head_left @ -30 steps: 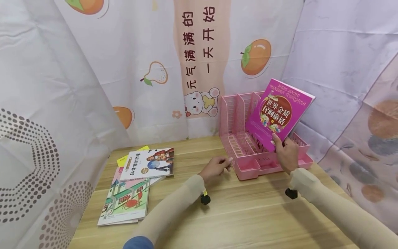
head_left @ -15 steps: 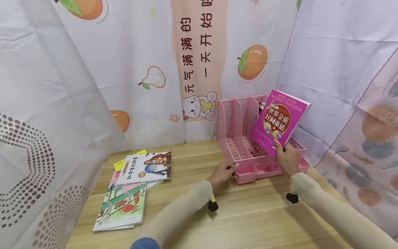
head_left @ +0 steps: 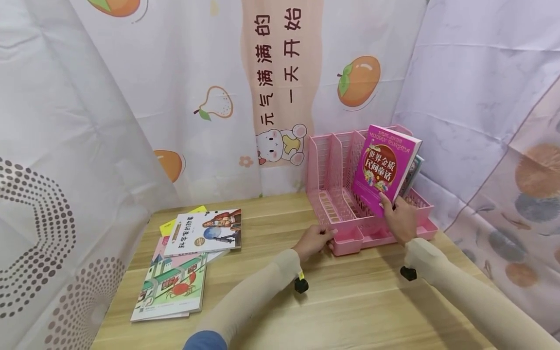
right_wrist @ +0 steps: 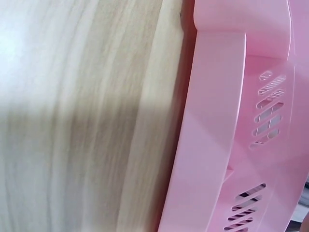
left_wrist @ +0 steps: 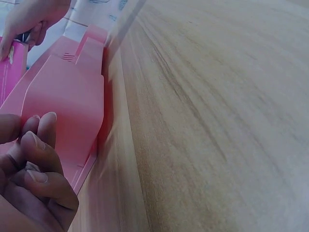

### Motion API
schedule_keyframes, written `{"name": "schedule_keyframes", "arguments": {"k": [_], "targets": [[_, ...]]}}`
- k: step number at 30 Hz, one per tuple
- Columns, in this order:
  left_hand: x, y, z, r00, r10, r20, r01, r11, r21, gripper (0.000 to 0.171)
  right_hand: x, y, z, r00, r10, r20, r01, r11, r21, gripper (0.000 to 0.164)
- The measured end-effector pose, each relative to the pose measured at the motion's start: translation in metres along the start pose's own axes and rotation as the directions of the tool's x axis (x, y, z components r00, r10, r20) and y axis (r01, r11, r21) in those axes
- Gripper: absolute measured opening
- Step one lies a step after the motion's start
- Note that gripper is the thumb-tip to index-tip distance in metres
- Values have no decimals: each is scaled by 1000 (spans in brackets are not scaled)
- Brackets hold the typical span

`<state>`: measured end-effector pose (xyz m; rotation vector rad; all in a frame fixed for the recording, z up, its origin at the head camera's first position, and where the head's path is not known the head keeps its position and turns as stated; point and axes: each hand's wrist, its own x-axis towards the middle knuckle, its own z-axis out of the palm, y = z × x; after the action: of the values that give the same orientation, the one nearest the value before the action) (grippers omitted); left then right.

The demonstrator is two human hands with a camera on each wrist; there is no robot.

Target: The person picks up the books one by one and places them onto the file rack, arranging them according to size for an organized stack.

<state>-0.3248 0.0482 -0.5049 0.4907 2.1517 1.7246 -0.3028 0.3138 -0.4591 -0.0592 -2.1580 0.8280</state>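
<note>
A magenta book with a round red title patch leans tilted over the right-hand slots of a pink desktop file rack. My right hand grips its lower right edge, thumb on the front cover. Just behind it shows the edge of another book with a teal cover. My left hand is at the rack's front left corner, its thumb and curled fingers pinching the edge there. In the left wrist view, these fingers overlap the pink wall. The right wrist view mostly holds the rack's front tray.
On the left of the wooden table lies a loose pile of books. A white picture book tops it, with a crab-cover book nearer the front and a yellow one underneath. Printed curtains enclose the table behind and at both sides.
The magenta book has come left and stands more upright, with the teal-edged book now visible behind it. My left hand has moved right onto the rack's front corner.
</note>
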Motion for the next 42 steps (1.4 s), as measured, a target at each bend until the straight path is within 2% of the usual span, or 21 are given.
{"name": "schedule_keyframes", "arguments": {"k": [6, 9, 13, 18, 26, 28, 33, 38, 42], "targets": [[2, 1, -4, 999, 27, 16, -28, 999, 17, 36, 5, -1, 9, 998, -63, -22, 62, 997, -39, 45], [4, 2, -7, 999, 52, -5, -52, 999, -5, 38, 7, -2, 13, 997, -71, -15, 70, 997, -44, 45], [7, 6, -10, 998, 48, -47, -50, 997, -53, 44, 12, -6, 18, 997, -81, -6, 80, 996, -46, 43], [11, 13, -11, 996, 54, -65, -58, 997, -47, 37, 19, -10, 23, 996, -93, 1, 93, 994, -63, 42], [11, 18, -15, 995, 101, -9, -100, 993, 63, 37, 22, -7, 30, 998, -55, 40, 59, 993, -105, 50], [11, 17, -13, 995, 102, -2, -101, 993, 63, 37, 22, -6, 31, 997, -53, 48, 58, 991, -119, 50], [11, 15, -11, 995, 99, 16, -100, 994, 44, 39, 23, -9, 33, 995, 18, 100, -3, 989, -149, 52], [10, 16, -13, 995, 101, 18, -102, 993, 67, 38, 29, -15, 34, 980, 98, 176, -66, 981, -182, 55], [12, 15, -14, 996, 92, 11, -93, 994, 60, 37, 34, -19, 36, 956, 152, 250, -99, 972, -212, 59]]}}
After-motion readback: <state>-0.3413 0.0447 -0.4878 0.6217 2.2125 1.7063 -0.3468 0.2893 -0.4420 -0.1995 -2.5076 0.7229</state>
